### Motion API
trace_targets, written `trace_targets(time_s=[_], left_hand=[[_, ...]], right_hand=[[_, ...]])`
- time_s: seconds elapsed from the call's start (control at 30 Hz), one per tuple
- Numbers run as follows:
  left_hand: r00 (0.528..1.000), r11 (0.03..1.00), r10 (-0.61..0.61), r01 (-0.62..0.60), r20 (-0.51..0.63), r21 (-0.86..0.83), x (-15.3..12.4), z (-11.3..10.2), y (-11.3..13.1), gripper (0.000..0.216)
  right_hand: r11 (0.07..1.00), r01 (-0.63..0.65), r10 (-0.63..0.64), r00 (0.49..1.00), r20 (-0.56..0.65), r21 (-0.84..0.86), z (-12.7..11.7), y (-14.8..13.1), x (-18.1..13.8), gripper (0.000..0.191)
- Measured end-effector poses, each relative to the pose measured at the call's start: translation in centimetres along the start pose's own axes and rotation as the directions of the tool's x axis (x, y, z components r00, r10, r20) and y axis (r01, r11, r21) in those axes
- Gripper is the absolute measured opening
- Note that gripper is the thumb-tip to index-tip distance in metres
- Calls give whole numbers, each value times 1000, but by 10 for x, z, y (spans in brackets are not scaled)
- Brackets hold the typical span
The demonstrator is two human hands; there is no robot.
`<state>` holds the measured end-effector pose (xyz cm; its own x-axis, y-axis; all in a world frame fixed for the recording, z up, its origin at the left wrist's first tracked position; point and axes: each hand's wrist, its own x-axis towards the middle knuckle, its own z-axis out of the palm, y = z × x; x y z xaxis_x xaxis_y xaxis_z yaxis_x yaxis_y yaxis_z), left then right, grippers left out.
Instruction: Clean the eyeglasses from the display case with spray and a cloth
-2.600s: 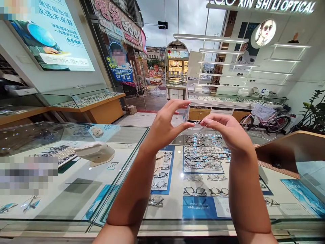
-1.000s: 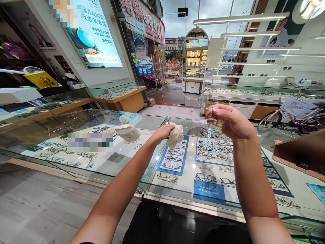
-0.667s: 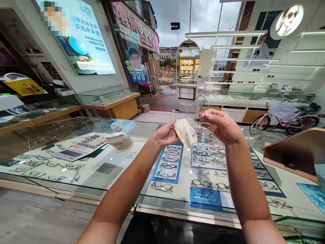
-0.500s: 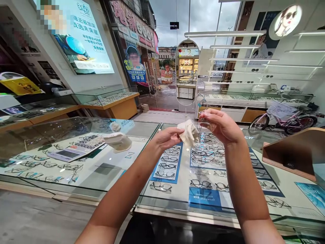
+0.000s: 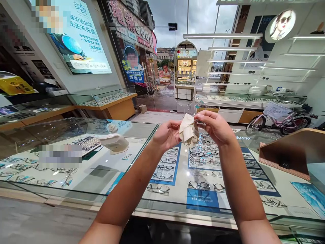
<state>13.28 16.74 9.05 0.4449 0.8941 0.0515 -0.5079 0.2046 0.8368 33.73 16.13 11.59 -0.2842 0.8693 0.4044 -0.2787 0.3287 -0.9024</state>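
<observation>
My left hand (image 5: 167, 135) is closed on a cream-coloured cloth (image 5: 188, 131) with zigzag edges. The cloth is bunched at my fingertips, over part of a pair of thin-rimmed eyeglasses (image 5: 201, 126). My right hand (image 5: 215, 127) pinches the glasses from the right side, its fingertips touching the cloth's edge. A thin temple with a small teal piece sticks up beyond my fingers. Most of the lenses are hidden by cloth and fingers. Both hands are raised above a glass display counter (image 5: 142, 211), where rows of eyeglasses (image 5: 199, 185) lie under the glass.
To the left on the counter stand a white device (image 5: 115, 142) and a calculator (image 5: 88, 144), partly blurred. A brown wooden stand (image 5: 286, 156) is at right. Farther off are an oval mirror (image 5: 186, 91), a pink bicycle (image 5: 281, 117) and another display counter (image 5: 109, 103).
My hands have come together; the cloth now covers part of the glasses, where before the two were held slightly apart. The view has shifted slightly.
</observation>
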Motion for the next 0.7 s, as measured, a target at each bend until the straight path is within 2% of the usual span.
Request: trace_targets(time_s=[0.1,0.23,0.4,0.57,0.7], left_hand=[[996,992,9,-19,83,125,8,0,8,51],[989,969,21,-56,145,243,21,-1,12,49],[982,955,126,-158,141,249,28,7,4,56],[949,931,285,-308,136,194,22,24,-9,55],[938,920,329,-344,105,186,19,28,-15,59]], right_hand=[[1000,15,-15,999,-32,20,-3,-2,0,22],[997,27,-19,994,-104,74,-10,-5,2,25],[994,31,-16,990,-141,105,-9,-5,2,29],[993,69,-55,988,-141,95,7,-1,0,26],[993,104,-96,988,-123,59,18,6,2,25]])
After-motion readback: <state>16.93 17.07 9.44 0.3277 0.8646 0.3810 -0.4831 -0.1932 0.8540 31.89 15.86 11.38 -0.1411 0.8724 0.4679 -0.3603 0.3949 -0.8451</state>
